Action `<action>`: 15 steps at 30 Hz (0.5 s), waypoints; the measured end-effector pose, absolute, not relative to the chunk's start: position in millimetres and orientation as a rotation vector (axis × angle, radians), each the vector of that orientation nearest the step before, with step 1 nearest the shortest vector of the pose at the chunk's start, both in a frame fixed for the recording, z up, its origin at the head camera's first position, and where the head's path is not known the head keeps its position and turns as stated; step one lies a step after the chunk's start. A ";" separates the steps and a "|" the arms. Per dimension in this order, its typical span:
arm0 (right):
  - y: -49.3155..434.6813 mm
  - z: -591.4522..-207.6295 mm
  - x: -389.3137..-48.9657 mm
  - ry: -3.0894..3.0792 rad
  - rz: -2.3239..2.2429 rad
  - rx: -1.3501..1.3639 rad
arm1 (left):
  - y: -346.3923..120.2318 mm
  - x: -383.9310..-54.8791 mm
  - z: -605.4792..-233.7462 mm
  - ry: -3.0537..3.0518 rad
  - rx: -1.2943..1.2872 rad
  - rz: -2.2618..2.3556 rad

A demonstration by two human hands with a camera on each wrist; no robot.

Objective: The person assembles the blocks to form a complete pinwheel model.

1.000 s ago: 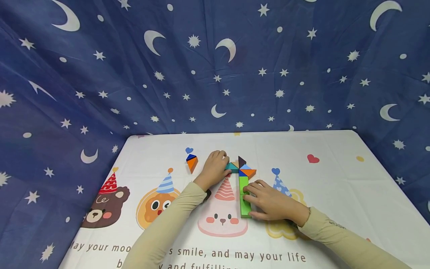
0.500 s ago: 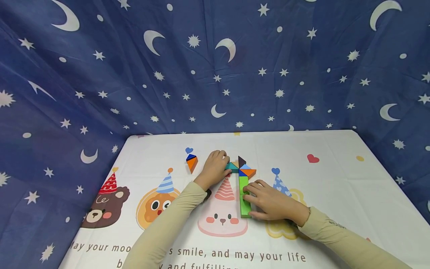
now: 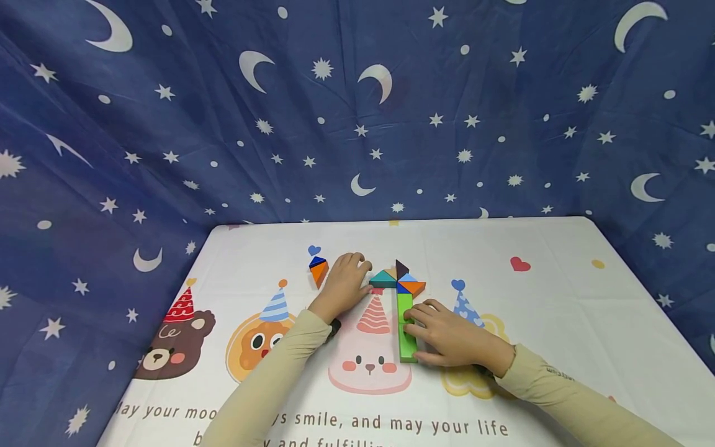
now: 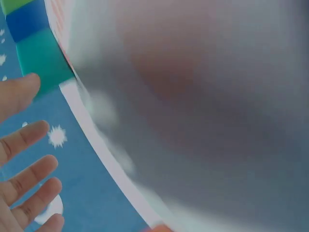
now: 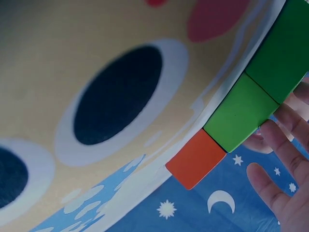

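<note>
Pinwheel-like, triangular blocks lie together on the table: a teal triangle (image 3: 383, 281) at the left, a dark triangle (image 3: 401, 269) on top, blue and orange (image 3: 414, 287) ones at the right. Below them, two green blocks (image 3: 408, 347) make a straight stem. My right hand (image 3: 455, 335) rests its fingertips on the green blocks, fingers loosely bent; the right wrist view has fingertips beside the light green block (image 5: 241, 113). My left hand (image 3: 343, 282), fingers spread and holding nothing, is just left of the teal triangle; in the left wrist view its thumb overlaps the teal block (image 4: 46, 60).
Behind the left hand stands a separate pair of blocks, a blue triangle (image 3: 318, 261) over an orange one (image 3: 319, 273). The white tablecloth (image 3: 558, 298) carries printed cartoon animals and lettering. A blue starry curtain (image 3: 313, 155) hangs behind and at the sides.
My left hand has drawn back to the left from the teal triangle, which now shows fully. The right hand and the blocks have stayed in place.
</note>
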State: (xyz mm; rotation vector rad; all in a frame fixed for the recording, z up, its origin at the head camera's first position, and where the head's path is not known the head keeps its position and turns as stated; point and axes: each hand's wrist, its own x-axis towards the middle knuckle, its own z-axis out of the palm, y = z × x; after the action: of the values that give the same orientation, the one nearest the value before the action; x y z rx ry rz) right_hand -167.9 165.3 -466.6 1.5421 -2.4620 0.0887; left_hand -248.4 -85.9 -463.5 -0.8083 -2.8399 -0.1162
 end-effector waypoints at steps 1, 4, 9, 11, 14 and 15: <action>165.4 -466.8 -167.7 -2.453 0.094 1.544 | -90.8 -247.8 -463.6 -2.825 -0.793 -0.126; 165.4 -467.3 -167.5 -2.432 0.107 1.550 | -108.2 -246.5 -463.1 -2.784 -0.726 -0.162; 164.7 -467.5 -167.6 -2.435 0.112 1.556 | -141.9 -248.1 -461.5 -2.748 -0.581 -0.181; 164.6 -466.8 -167.3 -2.457 0.105 1.551 | -152.5 -249.6 -460.6 -2.754 -0.517 -0.183; 164.6 -465.2 -166.8 -2.495 0.090 1.543 | -162.9 -250.5 -459.9 -2.768 -0.438 -0.163; 164.7 -464.9 -166.8 -2.504 0.086 1.541 | -164.9 -250.3 -459.7 -2.779 -0.419 -0.148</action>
State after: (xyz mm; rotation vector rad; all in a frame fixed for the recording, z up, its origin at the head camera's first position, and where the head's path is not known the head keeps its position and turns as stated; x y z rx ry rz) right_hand -166.8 164.7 -464.9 1.5407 -2.5035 0.0856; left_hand -250.3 -164.9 -459.7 -0.4192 -2.7794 -0.1476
